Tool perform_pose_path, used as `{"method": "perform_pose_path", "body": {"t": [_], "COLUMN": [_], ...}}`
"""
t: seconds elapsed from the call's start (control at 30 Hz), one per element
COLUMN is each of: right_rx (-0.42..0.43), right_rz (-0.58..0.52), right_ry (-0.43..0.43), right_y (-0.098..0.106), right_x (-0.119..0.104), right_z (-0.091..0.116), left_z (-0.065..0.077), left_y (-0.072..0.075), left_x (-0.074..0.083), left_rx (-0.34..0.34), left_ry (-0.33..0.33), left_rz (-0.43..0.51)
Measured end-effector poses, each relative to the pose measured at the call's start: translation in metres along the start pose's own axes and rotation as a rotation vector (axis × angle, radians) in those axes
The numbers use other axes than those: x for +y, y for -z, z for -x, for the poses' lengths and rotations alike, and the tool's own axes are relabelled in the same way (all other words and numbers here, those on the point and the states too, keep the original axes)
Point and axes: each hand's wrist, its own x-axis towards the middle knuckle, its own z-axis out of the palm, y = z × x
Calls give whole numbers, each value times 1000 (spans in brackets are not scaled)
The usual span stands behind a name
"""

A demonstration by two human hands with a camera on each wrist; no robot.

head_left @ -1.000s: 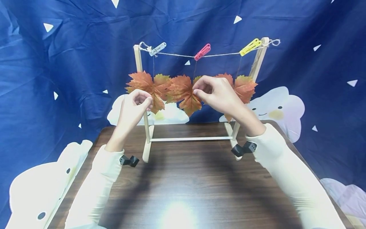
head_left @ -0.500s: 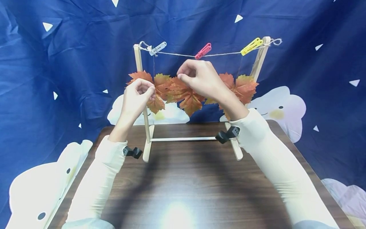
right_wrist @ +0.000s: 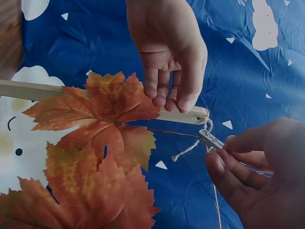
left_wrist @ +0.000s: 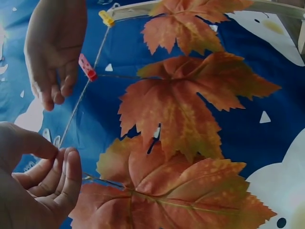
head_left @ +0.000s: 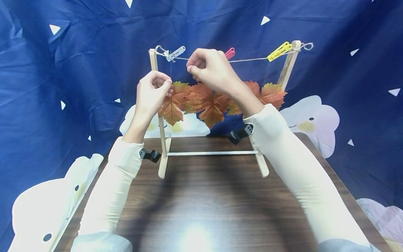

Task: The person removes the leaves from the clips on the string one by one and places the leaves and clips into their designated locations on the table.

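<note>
My left hand (head_left: 154, 89) hovers in front of the left maple leaf (head_left: 172, 108), fingers loosely bent, with nothing seen between them. Higher and to its right, my right hand (head_left: 209, 68) covers part of the twine (head_left: 248, 60) and of the pink clothespin (head_left: 230, 53). Its fingers are also loosely curled around nothing; the pale clothespin (head_left: 176, 53) is just left of them, apart. In the right wrist view the right hand (right_wrist: 257, 171) overlaps the pale clothespin (right_wrist: 211, 139). The middle leaf (left_wrist: 190, 105) hangs below the pink clothespin (left_wrist: 87, 67).
A wooden stand (head_left: 163, 133) holds the twine between its two posts, with a white crossbar (head_left: 211, 153) low down. The yellow clothespin (head_left: 280, 51) and right leaf (head_left: 272, 94) are at the right post. A dark wood table (head_left: 195, 196) lies below; a blue cloth (head_left: 94, 52) hangs behind.
Both hands have risen. The right hand has also moved left, from in front of the middle leaf up to the twine. The leaves and clothespins stay on the line.
</note>
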Motion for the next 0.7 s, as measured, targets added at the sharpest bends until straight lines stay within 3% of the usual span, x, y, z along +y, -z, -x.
{"method": "perform_pose_path", "body": {"t": [0.33,0.53,0.7], "right_rx": [110,100,75], "right_rz": [45,95,74], "right_ry": [-45,-85,-148], "right_y": [2,1,-1], "right_x": [-12,-14,-11], "right_z": [-23,-38,-48], "left_z": [-16,-20,-24], "left_y": [-4,-3,-4], "left_x": [10,18,25], "left_rx": [75,127,149], "left_ry": [-11,-14,-12], "left_rz": [-50,-170,-264]}}
